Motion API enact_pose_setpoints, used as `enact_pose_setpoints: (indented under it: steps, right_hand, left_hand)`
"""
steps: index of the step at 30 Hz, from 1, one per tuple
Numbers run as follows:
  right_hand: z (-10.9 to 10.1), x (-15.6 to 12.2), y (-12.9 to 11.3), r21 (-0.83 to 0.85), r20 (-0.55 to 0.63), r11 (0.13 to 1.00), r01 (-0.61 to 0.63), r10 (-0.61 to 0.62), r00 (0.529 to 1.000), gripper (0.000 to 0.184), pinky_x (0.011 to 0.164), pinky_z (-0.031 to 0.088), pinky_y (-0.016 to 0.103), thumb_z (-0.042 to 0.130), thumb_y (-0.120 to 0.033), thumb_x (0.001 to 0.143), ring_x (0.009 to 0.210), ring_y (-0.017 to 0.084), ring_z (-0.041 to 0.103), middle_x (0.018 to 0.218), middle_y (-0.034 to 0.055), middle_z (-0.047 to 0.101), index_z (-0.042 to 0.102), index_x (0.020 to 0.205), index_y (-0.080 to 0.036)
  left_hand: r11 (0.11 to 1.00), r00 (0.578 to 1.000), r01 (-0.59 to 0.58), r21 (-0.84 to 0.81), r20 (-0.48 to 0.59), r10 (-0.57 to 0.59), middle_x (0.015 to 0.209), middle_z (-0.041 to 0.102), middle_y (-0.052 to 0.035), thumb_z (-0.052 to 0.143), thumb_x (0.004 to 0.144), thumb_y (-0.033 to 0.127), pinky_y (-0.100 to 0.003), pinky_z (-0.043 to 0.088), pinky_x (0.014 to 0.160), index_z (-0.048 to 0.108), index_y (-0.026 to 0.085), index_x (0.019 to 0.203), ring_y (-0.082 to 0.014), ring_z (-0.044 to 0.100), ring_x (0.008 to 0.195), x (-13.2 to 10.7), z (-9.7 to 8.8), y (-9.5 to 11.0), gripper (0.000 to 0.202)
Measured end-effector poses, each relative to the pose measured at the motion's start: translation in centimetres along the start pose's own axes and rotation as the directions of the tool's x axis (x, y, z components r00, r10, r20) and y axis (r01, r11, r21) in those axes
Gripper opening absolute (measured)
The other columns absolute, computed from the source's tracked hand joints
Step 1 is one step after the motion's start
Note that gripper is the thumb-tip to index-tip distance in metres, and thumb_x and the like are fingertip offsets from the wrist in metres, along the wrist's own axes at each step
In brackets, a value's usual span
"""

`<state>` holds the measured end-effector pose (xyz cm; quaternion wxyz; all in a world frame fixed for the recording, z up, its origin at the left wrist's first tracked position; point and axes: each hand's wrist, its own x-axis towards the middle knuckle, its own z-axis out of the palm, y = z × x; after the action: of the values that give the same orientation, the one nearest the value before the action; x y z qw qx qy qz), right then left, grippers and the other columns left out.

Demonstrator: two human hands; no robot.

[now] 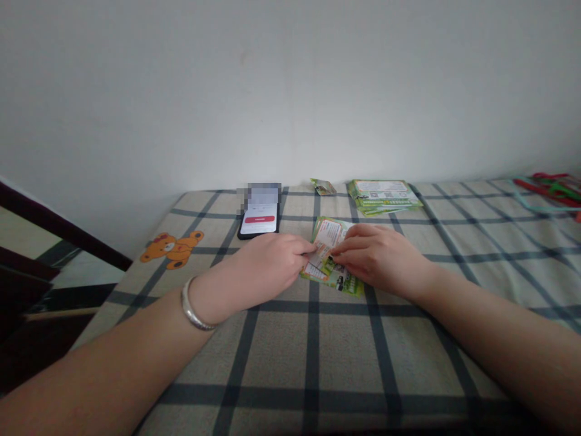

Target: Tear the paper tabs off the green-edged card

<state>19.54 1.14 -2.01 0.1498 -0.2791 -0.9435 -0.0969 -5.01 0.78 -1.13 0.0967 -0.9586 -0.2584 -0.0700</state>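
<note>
A green and white printed leaflet (327,251) lies on the checked tablecloth (318,351) in the middle. My left hand (267,263), with a silver bangle on its wrist, pinches the leaflet's left edge with closed fingers. My right hand (379,257) presses on the leaflet from the right, its fingers together on the paper. The two hands nearly meet over it. Part of the leaflet is hidden under my fingers.
A stack of similar green leaflets (384,195) sits behind, with a small folded paper piece (323,187) to its left. A phone (259,215) with a lit screen lies at the back left. Red and green items (551,188) lie at the far right. The wall is close behind.
</note>
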Motion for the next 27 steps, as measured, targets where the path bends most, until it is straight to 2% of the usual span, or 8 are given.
enact_pose_setpoints:
  steps: [8,10,14,20,27]
  right_hand:
    - [-0.6,0.2,-0.2,-0.001,0.080,1.000,-0.030,0.030,0.996,0.017,0.074,0.046,0.033,0.055,-0.019,0.088,0.086,0.020,0.058,0.081,0.0050,0.070,0.072,0.083,-0.019]
    - [-0.5,0.2,-0.2,0.017,0.072,1.000,-0.025,0.024,0.997,0.016,0.077,0.047,0.033,0.056,-0.018,0.087,0.088,0.021,0.059,0.084,0.0049,0.071,0.072,0.085,-0.019]
    - [-0.2,0.3,-0.2,0.044,0.021,0.999,0.009,-0.010,1.000,0.018,0.090,0.047,0.034,0.056,-0.016,0.085,0.102,0.022,0.058,0.108,0.0065,0.070,0.071,0.094,-0.016]
    - [0.1,0.3,-0.6,0.021,0.055,0.999,-0.025,0.023,0.998,0.021,0.093,0.047,0.036,0.055,-0.017,0.085,0.106,0.024,0.057,0.107,0.0078,0.070,0.069,0.100,-0.014]
    - [-0.1,0.8,-1.1,-0.032,0.102,0.998,-0.061,0.064,0.993,0.025,0.086,0.049,0.039,0.052,-0.023,0.087,0.097,0.025,0.059,0.101,0.0107,0.068,0.065,0.106,-0.014]
  left_hand:
    - [0.998,0.998,0.036,0.046,-0.053,-0.033,0.109,0.068,-0.0112,0.050,0.090,0.018,-0.038,0.055,0.087,0.067,0.010,0.103,-0.0225,0.066,0.097,0.3,0.4,0.8,0.022]
    - [0.997,0.995,0.048,0.052,-0.085,-0.043,0.112,0.067,-0.0121,0.051,0.090,0.021,-0.039,0.054,0.089,0.065,0.009,0.105,-0.0234,0.064,0.100,0.3,0.8,0.8,0.023]
    - [0.997,0.991,0.056,0.058,-0.127,-0.048,0.119,0.062,-0.0156,0.051,0.091,0.025,-0.039,0.051,0.097,0.055,0.005,0.119,-0.0245,0.060,0.109,0.4,1.6,0.7,0.035]
    - [0.997,0.990,0.058,0.049,-0.128,-0.051,0.117,0.063,-0.0159,0.051,0.091,0.023,-0.040,0.050,0.098,0.056,0.005,0.115,-0.0257,0.059,0.110,0.7,1.9,0.7,0.031]
    - [0.997,0.987,0.079,-0.006,-0.139,-0.079,0.116,0.064,-0.0151,0.048,0.093,0.022,-0.040,0.051,0.096,0.057,0.007,0.113,-0.0247,0.061,0.108,0.9,1.8,0.7,0.027]
